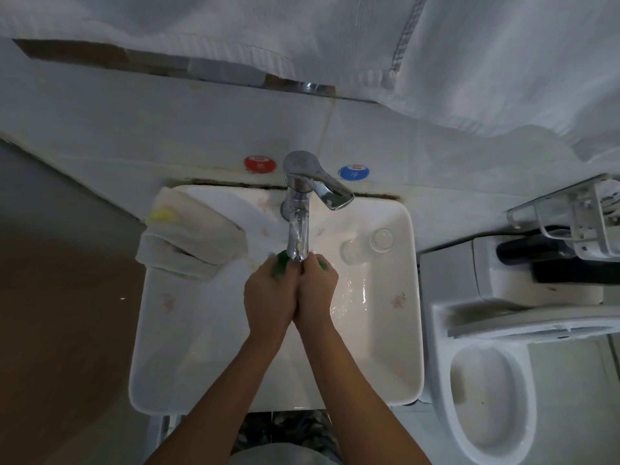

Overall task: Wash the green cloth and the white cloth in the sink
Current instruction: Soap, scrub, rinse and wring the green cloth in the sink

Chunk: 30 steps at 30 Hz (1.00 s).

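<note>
My left hand [270, 293] and my right hand [317, 290] are pressed together over the white sink [161, 364], right under the spout of the chrome tap [298, 209]. Both grip the green cloth [280, 263], of which only small green patches show between and beside the fingers. Water wets the basin to the right of my hands. The white cloth [191, 236] lies bunched on the sink's back left corner, with a yellow patch on top.
A clear glass [367, 245] lies on the sink's right rim. Red [259, 163] and blue [354, 172] round stickers mark the wall behind the tap. White towels [503, 62] hang above. A toilet [486, 397] stands at the right, a wire rack [577, 216] over its tank.
</note>
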Each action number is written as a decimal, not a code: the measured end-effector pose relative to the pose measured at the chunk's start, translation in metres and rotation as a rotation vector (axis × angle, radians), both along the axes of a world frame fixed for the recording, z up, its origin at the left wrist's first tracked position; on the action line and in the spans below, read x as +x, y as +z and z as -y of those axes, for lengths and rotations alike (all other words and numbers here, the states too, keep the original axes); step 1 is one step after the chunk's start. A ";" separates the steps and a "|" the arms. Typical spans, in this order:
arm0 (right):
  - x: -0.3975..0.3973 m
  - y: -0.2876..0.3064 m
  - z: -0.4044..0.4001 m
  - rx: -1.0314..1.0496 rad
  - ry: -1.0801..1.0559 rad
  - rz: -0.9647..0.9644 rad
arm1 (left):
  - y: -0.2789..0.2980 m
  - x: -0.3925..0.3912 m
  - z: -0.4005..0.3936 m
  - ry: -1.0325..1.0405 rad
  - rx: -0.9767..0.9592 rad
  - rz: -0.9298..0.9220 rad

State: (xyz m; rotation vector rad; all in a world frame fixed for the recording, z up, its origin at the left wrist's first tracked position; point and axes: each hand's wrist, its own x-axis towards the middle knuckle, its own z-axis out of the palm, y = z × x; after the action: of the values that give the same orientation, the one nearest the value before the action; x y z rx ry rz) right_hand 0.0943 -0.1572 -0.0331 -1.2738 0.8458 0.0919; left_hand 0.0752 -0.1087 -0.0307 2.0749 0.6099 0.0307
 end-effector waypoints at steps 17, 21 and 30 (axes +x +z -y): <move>-0.009 -0.002 0.014 -0.293 0.386 0.137 | 0.004 0.013 -0.018 -0.010 -0.263 0.048; -0.015 0.007 0.012 -0.186 0.372 0.203 | 0.017 0.016 -0.018 0.021 -0.468 0.009; -0.019 0.000 0.015 0.015 0.178 0.012 | 0.021 0.004 -0.012 -0.131 -0.671 -0.011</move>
State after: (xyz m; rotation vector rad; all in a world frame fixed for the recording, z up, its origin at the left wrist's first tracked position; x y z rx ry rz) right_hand 0.0758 -0.1727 -0.0329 -1.3327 0.7191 0.2315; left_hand 0.0788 -0.0971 -0.0092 1.4562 0.4134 -0.2318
